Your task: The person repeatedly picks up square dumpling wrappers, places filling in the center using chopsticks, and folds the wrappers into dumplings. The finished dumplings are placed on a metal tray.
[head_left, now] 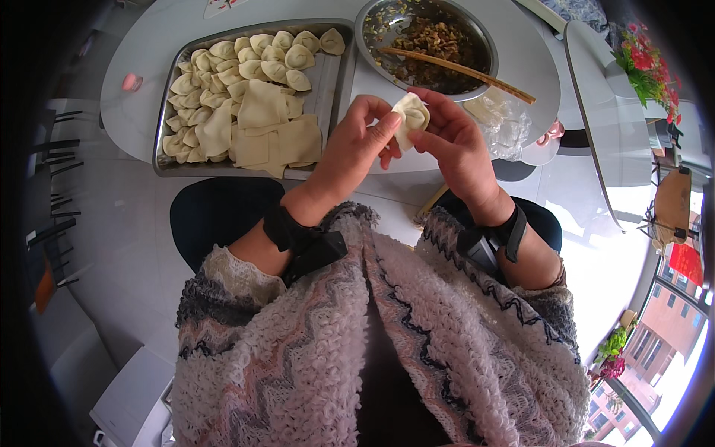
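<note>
Between my two hands, above the table's near edge, is a folded wonton [410, 119] with a rounded bulge in its middle. My left hand [365, 134] pinches its left side with thumb and fingers. From the other side my right hand [454, 141] grips it, thumb at its lower edge. To the left, a metal tray [170, 123] holds rows of folded wontons [272, 54] and several flat square wrappers [262, 104] near its front. Beyond my hands stands a steel bowl [488, 45] of chopped filling [436, 37], with wooden chopsticks [462, 67] laid across it.
A clear plastic bag [506, 130] with pale wrappers lies right of the bowl. A small pink object [132, 82] sits at the table's left. Dark chairs [216, 212] stand against the near edge. Red flowers [648, 67] are at the far right.
</note>
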Available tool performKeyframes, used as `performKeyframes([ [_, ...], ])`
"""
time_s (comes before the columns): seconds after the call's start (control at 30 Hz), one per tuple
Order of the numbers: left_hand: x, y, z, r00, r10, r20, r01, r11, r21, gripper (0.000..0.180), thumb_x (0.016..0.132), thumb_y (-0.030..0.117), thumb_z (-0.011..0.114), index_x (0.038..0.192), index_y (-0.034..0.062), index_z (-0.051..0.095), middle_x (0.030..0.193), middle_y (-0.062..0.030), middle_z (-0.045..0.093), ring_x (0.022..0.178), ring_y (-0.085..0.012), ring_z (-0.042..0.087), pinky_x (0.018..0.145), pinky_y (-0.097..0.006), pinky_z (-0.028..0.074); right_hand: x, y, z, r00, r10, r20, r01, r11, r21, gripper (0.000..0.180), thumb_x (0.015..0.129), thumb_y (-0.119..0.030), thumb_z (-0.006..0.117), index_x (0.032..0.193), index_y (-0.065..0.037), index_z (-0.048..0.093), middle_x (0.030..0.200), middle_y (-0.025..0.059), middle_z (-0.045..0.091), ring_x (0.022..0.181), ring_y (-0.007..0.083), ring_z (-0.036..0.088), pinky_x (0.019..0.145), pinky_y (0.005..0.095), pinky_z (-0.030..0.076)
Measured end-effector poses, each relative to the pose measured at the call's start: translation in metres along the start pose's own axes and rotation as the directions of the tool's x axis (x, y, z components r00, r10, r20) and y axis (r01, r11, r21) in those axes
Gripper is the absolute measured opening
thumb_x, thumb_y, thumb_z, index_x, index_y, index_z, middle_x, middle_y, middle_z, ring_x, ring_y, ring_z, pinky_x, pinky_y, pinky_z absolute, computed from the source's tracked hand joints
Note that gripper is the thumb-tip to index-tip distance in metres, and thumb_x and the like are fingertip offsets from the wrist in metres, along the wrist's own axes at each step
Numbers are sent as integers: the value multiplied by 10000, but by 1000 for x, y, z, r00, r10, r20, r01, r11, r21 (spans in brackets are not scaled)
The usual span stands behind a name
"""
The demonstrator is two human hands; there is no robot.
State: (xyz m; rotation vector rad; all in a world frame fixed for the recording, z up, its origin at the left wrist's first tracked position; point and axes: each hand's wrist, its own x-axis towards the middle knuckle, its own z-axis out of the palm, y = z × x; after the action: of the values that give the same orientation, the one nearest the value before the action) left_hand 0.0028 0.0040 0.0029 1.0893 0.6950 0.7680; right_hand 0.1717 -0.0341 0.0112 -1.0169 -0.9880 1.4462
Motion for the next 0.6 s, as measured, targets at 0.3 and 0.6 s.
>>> performKeyframes([
  [0.3,1,-2,-1,992,126,25,-127,992,12,276,944,106,477,1190,-18,492,1074,-82,579,930,-140,572,763,-286,507,1,7,0,985,-157,-69,124,929,-349,266,888,-35,565,1147,20,535,1030,47,613,863,80,561,738,215,457],
  [0.6,1,-3,0,991,132,0,-132,991,-17,276,937,90,487,1184,-31,503,1104,-109,582,970,-162,587,841,-309,515,5,12,-4,960,-186,-209,128,956,-265,124,876,-59,595,969,12,637,812,18,639,702,53,552,623,193,454],
])
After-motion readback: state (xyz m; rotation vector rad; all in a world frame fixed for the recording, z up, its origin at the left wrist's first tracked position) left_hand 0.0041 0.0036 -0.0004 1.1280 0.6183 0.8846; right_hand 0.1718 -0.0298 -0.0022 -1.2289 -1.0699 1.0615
